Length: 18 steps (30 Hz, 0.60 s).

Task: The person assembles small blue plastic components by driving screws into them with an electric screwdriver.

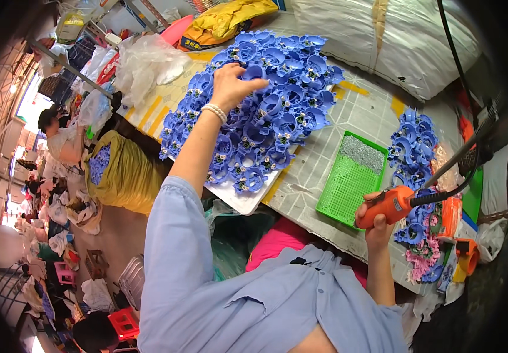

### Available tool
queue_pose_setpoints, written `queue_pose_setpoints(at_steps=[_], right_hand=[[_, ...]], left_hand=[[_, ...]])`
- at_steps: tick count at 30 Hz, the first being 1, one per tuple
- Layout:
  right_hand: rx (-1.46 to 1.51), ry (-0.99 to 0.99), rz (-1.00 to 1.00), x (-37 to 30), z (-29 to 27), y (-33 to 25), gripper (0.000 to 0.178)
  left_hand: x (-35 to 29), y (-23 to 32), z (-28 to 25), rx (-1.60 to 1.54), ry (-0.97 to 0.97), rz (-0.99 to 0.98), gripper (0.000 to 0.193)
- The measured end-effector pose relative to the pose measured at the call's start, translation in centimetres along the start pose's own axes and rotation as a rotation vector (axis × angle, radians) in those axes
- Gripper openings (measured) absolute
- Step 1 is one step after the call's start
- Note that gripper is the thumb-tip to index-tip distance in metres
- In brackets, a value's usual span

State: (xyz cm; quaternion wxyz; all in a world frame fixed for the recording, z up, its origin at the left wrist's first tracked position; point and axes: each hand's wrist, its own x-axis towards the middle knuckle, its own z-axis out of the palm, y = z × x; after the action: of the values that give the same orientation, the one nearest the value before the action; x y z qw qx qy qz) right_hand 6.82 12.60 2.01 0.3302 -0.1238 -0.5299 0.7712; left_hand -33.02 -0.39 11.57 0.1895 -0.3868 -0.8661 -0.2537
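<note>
My left hand [230,88] reaches over a large heap of blue plastic parts [286,123]. Its thumb and fingers curve around one rounded blue plastic part [254,72] at the top of the heap. The heap lies on a white tray [245,203], and small metal pieces show on many of the parts. In my right hand [376,226] is an orange electric screwdriver [387,206], its black cord running off to the right. The screwdriver's tip is hidden. Just beyond that hand sits a green perforated basket [339,185] with small silvery screws [361,154] gathered at its far end.
More blue parts [410,147] and some pink ones [423,256] line the table's right side. A big white sack [389,41] stands at the back, near a yellow bag [230,20]. Left of the table are a yellow sack [126,173] of blue parts and another person [60,138].
</note>
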Motion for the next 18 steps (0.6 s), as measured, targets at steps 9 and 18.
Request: queue_pose_setpoints(at_steps=[9, 18], right_hand=[[-0.042, 0.067, -0.059, -0.8, -0.5, -0.7, 0.071], [-0.115, 0.012, -0.16, 2.3, -2.5, -1.4, 0.061]], left_hand=[[-4.5, 4.2, -4.0, -1.349, -0.669, -0.668, 0.047], [-22.0, 11.3, 1.8, -1.656, -0.727, -0.896, 0.039]])
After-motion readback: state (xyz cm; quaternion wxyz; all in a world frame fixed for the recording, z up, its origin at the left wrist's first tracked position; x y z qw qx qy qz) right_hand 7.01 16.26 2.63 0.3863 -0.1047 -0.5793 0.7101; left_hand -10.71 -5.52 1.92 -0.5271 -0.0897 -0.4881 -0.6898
